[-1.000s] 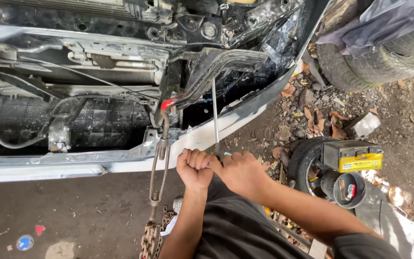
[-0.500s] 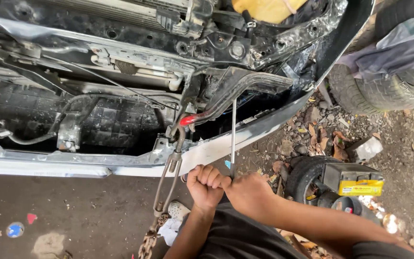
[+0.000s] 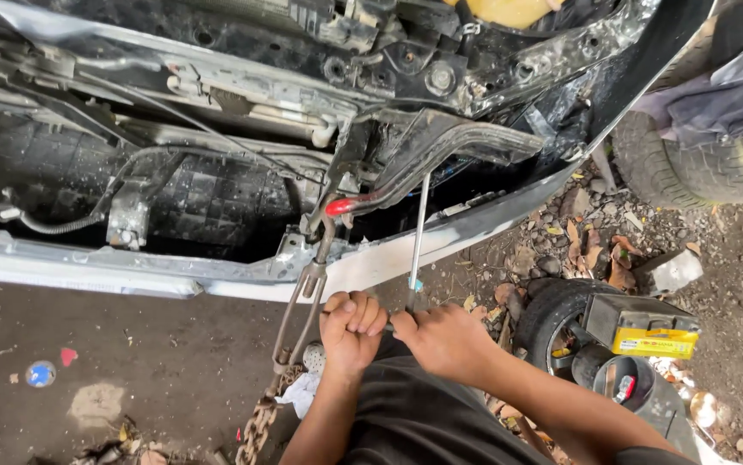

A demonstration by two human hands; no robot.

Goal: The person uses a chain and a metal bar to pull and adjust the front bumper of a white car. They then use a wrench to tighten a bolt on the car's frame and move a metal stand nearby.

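Rod (image 3: 419,232) stands upright into the damaged car front (image 3: 440,138); both hands, left hand (image 3: 352,327) and right hand (image 3: 444,340), are clamped together on its handle. If it slips off the metal, knuckles may hit the bumper edge (image 3: 371,271).

Bare shiny metal rod (image 3: 419,237), rusty rough chain (image 3: 255,430), dusty matt metal car frame (image 3: 216,95), glossy yellow plastic box (image 3: 654,342)

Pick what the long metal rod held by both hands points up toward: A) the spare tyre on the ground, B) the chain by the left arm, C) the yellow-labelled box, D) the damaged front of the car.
D: the left hand and right hand grip the base of the metal rod, whose upper end runs up to the bent black bracket in the car front.
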